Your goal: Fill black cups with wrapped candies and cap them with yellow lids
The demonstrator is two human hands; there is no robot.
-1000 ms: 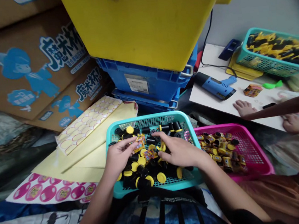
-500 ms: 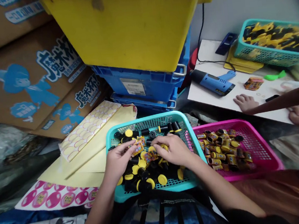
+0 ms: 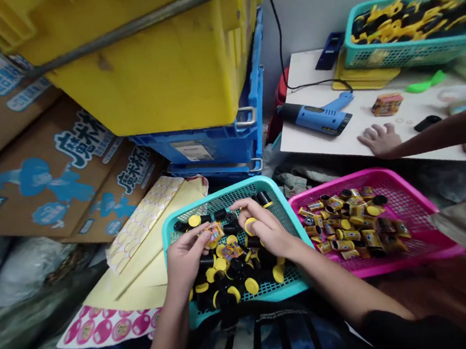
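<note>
A teal basket (image 3: 292,229) on my lap is full of small black tubes with yellow caps (image 3: 227,275). My left hand (image 3: 185,257) pinches an orange sticker (image 3: 215,233) over the pile. My right hand (image 3: 263,227) is inside the basket with its fingers curled round a black and yellow tube (image 3: 250,225). A pink basket (image 3: 422,227) to the right holds several tubes wrapped in yellow labels (image 3: 350,223).
Yellow sticker backing sheets (image 3: 147,233) and a pink sticker sheet (image 3: 103,327) lie to my left. Cardboard boxes (image 3: 57,165), a yellow crate (image 3: 154,55) and blue crates (image 3: 213,143) stand behind. Another person's hand (image 3: 379,139) rests on a white table (image 3: 334,147) beside a blue tool (image 3: 314,117) and another teal basket (image 3: 407,53).
The view swung right and tilted up. My right hand picked a tube out of the pile and lifted it slightly. My left hand kept its pinch on the sticker.
</note>
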